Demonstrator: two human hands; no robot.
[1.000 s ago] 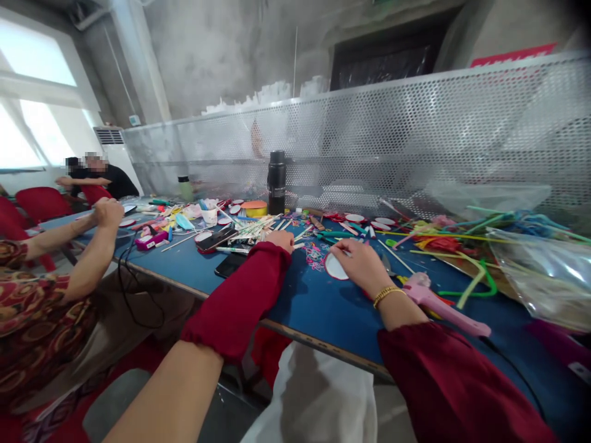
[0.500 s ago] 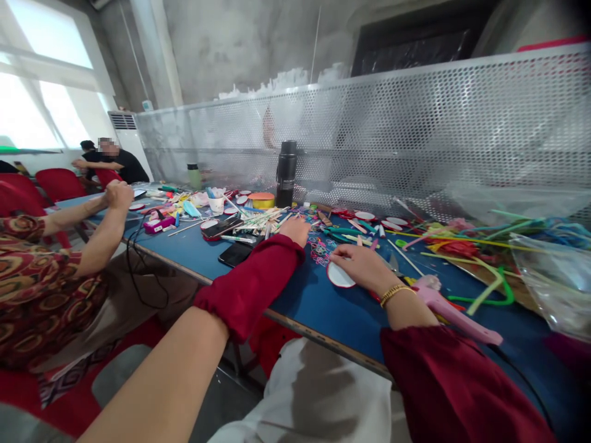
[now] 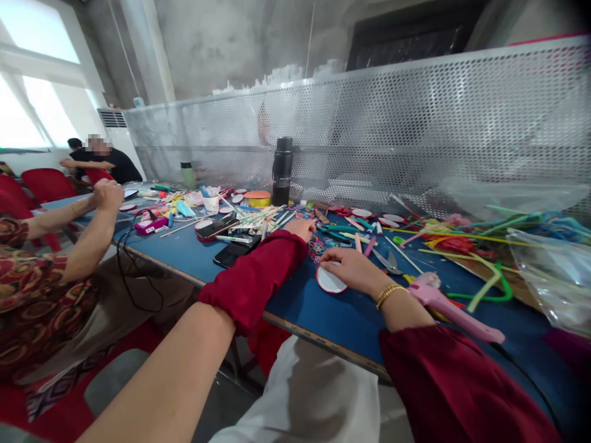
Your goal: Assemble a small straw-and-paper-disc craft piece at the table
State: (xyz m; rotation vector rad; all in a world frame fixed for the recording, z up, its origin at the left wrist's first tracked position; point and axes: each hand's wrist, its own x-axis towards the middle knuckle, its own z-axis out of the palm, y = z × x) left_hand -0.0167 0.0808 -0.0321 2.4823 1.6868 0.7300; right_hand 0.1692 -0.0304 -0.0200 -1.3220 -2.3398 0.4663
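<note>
My right hand (image 3: 357, 267) is closed at the upper edge of a round white disc (image 3: 329, 283) with a red rim. The disc lies on or just above the blue table. Farther forward, my left hand (image 3: 301, 229) has its fingers curled down at a pile of small colourful loops (image 3: 316, 248). What they hold, if anything, is hidden. Right of the disc lie scissors (image 3: 388, 263) with open blades and a pink glue gun (image 3: 455, 311) with a black cord. A black phone (image 3: 229, 253) lies beside my left sleeve.
A black bottle (image 3: 282, 172) stands behind a heap of pale sticks (image 3: 263, 220). Pipe cleaners (image 3: 498, 283) and a clear plastic bag (image 3: 545, 277) cover the right side. A perforated metal screen (image 3: 415, 135) borders the table. At left, another person's hands (image 3: 108, 195) are raised.
The view has shifted slightly. My right hand and the disc have moved a little left and toward me. My left hand stays over the small loops.
</note>
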